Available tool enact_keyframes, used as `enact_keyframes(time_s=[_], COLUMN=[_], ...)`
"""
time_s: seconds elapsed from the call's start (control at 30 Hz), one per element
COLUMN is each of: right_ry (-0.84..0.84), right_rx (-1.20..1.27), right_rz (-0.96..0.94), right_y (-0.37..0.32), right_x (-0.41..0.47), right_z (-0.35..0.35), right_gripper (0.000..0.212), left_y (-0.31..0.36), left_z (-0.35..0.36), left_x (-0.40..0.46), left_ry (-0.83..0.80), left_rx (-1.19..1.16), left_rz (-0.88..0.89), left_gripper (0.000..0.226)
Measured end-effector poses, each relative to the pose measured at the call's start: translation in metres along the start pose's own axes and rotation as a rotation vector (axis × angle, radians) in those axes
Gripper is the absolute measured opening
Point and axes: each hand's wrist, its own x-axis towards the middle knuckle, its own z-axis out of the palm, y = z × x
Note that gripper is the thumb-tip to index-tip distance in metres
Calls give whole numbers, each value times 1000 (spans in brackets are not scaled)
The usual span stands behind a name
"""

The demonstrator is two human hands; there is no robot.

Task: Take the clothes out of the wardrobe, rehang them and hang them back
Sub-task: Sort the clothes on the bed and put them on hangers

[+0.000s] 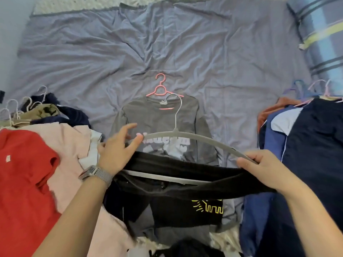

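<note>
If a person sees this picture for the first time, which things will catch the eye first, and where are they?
In the centre foreground, the left hand and the right hand hold a grey hanger with a black garment draped over its lower bar. Just beyond it, a grey printed T-shirt lies flat on the blue bedsheet on a pink hanger. At the left edge, a bright red garment lies on a clothes pile.

T-shirt (159, 119) on bed (92, 52) center, clothes piles left (46, 154) and right (306, 145), pillow (319, 34) far right.
</note>
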Motion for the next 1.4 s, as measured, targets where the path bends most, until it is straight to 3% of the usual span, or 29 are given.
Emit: enact_keyframes(time_s=[0.07,0.2,0.23,0.3,0.4,0.5,0.6,0.7,0.9,1.1,1.4], right_ry=[39,129,158,223,309,388,519,717,1023,1159,1349], right_rx=[8,-13,-6,2,-11,-10,-60,-127,-95,-30,-70], right_rz=[21,-55,-78,-107,-152,-152,-132,-124,-22,67,93], right_y=[-7,-27,-32,-41,-57,-74,-86,-97,-76,-56,12], right_x=[-28,-94,-114,-155,-210,-252,-293,-335,-409,-472,-554], right_z=[-2,4,7,14,31,53,77,100,125,110,8], right_gripper=[48,48,51,66,65,73,52,25,12,18,14], left_y=[-1,-21,-28,-46,-59,-63,-69,-67,-28,12,144], left_z=[-3,-19,-27,-45,-68,-90,-118,-139,-132,-98,-25], left_x=[-23,-79,-94,-121,-172,-232,-283,-325,-407,-431,-457], left_ry=[-129,-22,33,152,172,248,334,392,474,385,256], left_rx=[-19,-20,17,89,-97,-178,-199,-174,-154,-241,-398], left_rz=[76,364,408,397,295,299,382,465,446,446,578], left_gripper=[72,33,33,39,54,42,28,36,37,37,22])
